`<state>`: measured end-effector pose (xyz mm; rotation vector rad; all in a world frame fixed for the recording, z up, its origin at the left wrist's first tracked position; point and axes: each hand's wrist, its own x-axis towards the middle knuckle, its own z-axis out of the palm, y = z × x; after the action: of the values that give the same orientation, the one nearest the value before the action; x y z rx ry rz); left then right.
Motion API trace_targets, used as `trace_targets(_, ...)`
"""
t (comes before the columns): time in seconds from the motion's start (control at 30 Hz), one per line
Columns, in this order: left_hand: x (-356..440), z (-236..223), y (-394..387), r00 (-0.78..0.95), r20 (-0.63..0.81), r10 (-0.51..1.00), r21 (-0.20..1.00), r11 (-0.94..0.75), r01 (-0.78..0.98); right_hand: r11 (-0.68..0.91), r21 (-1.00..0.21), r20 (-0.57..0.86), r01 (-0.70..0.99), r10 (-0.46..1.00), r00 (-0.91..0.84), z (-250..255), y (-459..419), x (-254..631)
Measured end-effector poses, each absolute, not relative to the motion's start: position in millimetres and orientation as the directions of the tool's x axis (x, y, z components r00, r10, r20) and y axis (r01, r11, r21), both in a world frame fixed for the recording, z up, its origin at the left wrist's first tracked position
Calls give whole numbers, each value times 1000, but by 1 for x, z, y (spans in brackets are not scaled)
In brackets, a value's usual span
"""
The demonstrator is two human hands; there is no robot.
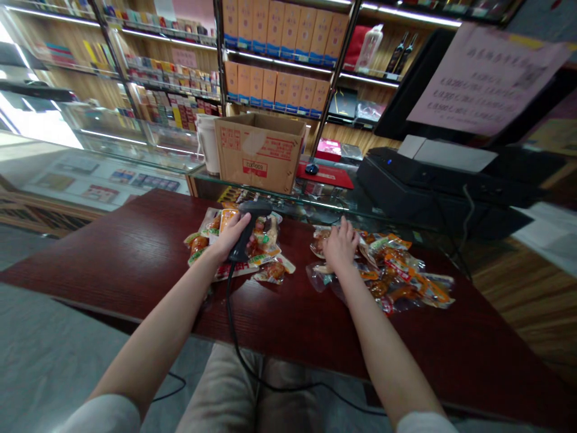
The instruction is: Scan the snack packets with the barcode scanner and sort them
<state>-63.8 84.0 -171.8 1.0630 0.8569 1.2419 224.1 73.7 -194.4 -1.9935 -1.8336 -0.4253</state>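
Note:
A black handheld barcode scanner [246,231] is gripped in my left hand [235,231], its head pointing away over a pile of food packs [270,231]. These are clear vacuum packs of brown cooked meat with coloured labels. One small pack [273,272] lies at the near right of that pile. My right hand [341,245] rests on a clear pack [321,239] at the left side of a second pile [401,273], fingers stretched forward and slightly apart. Part of that pack is hidden under the hand. The scanner's black cord [232,319] runs down over the table edge.
Both piles lie on a dark red wooden table [148,252]. Beyond it, a glass counter carries an open cardboard box [259,153], a white cup [208,144], and a mouse [311,169] on a red mat. A black machine [433,180] stands at right, below a monitor with a pink notice [482,84].

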Motion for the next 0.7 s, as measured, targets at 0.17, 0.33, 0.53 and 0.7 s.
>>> trace_targets(0.17,-70,-161,81,70,16,997,953,6,-303,184,17,295,983,938,-181,-208,79,215)
trace_targets(0.33,-74,-164,84,46,13,999,952,1,-307,37,65,190,997,981,-48,-218,85,213)
trace_targets(0.53,-79,-173,93,67,68,995,951,-44,-305,-86,66,113,994,990,78,-209,84,227)
trace_targets(0.7,-80,-169,90,75,82,994,941,-52,-335,-32,-21,207,999,978,36,-198,100,210)
